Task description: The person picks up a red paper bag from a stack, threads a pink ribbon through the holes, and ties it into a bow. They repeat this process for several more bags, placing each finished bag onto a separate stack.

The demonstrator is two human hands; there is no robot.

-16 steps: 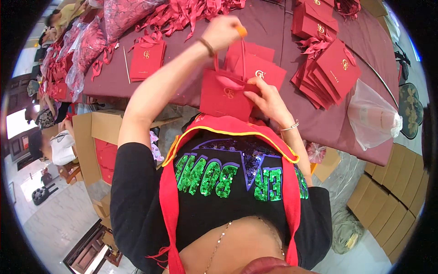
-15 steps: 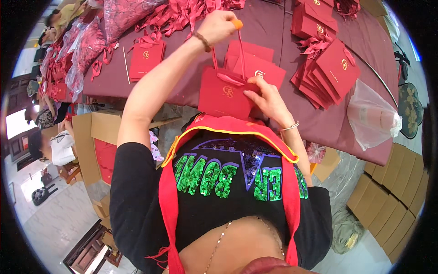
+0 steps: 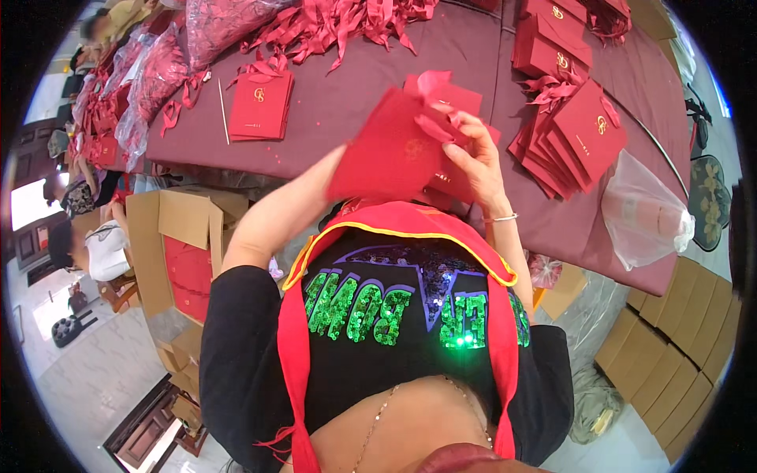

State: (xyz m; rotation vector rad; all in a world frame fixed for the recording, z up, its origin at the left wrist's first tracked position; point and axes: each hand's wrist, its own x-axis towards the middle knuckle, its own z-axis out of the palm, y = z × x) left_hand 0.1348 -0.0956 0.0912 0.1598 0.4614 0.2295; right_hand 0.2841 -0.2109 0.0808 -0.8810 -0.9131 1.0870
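Nearest the camera, the person's chest in a black sequinned top and red sash fills the lower frame and hides the near edge of the counter (image 3: 347,110), which is draped in maroon cloth. Below left stands an open cardboard box (image 3: 169,236) with red sheets inside; flat cardboard boxes (image 3: 670,347) are stacked low right. A clear plastic bag (image 3: 643,209) hangs over the counter's right edge.

Both forearms rise from the lower edge. A red folded card (image 3: 390,154) is lifted above the counter, tilted, just in front of the chest. The right hand (image 3: 473,162) has its grip clamped on the card's right side and ribbon, fingers curled over the edge. The left hand is hidden behind the card, so its grip cannot be told.

Farther out lie a fanned stack of red cards (image 3: 579,142) on the right, a single red booklet (image 3: 260,106) on the left, and a heap of red ribbons (image 3: 339,24) at the far side.
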